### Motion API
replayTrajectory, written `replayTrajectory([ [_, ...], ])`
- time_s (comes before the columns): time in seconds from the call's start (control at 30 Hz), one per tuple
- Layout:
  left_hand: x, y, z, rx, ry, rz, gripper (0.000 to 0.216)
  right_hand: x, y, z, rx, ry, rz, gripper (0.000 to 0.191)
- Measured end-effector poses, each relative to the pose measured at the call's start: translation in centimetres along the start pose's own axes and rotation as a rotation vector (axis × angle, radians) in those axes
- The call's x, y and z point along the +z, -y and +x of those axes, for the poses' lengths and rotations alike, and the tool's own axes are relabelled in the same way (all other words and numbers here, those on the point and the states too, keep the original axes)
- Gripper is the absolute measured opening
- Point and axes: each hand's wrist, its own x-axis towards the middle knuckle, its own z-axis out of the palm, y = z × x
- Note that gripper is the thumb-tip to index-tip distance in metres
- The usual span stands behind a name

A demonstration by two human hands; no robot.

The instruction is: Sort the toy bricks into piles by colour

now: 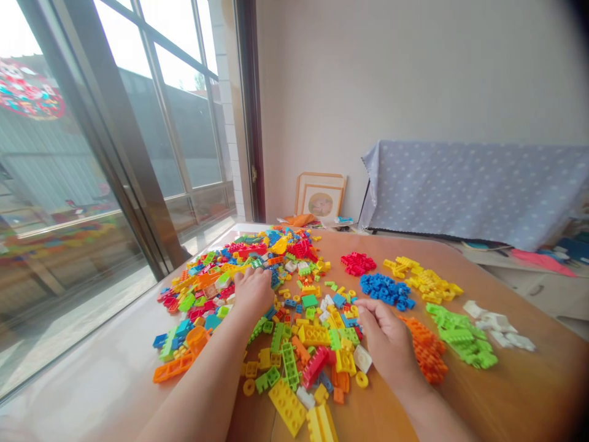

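A big mixed heap of coloured plastic bricks [257, 294] covers the left and middle of the wooden table [506, 393]. My left hand [252, 290] lies palm down on the heap, its fingers curled into the bricks; what they grip is hidden. My right hand [385, 339] rests at the heap's right edge with fingers bent and pinched near small blue and yellow bricks. To the right lie sorted piles: red [358, 263], blue [385, 290], yellow [426, 279], orange [427, 353], green [462, 334] and white [499, 324].
A large window with a dark frame [124, 153] runs along the table's left side. Behind the table stand picture frames [321, 196] against the wall and furniture under a dotted grey cloth [473, 190]. Bare wood shows at the table's right front.
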Motion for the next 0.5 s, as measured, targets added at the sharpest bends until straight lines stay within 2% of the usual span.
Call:
replayTrajectory([
  [0.13, 0.2, -0.1, 0.1, 0.024, 0.004, -0.006, 0.032, 0.0, 0.2, 0.1, 0.0, 0.001, 0.005, 0.037],
  [0.23, -0.1, -0.5, 0.1, 0.045, -0.027, -0.123, 0.033, 0.0, 0.4, 0.0, -0.002, -0.004, 0.022, 0.037],
  [0.33, -0.7, -1.3, 0.1, 0.022, 0.009, -0.48, 0.033, 0.0, 0.7, -0.1, -0.008, -0.005, 0.041, 0.035],
  [0.43, -1.5, -2.2, 0.0, -0.026, 0.161, -0.938, 0.031, 0.0, 0.8, -0.1, -0.022, -0.004, 0.048, 0.034],
  [0.5, -1.9, -2.7, -0.1, -0.042, 0.248, -1.114, 0.029, 0.0, 0.7, -0.1, -0.024, -0.001, 0.054, 0.034],
])
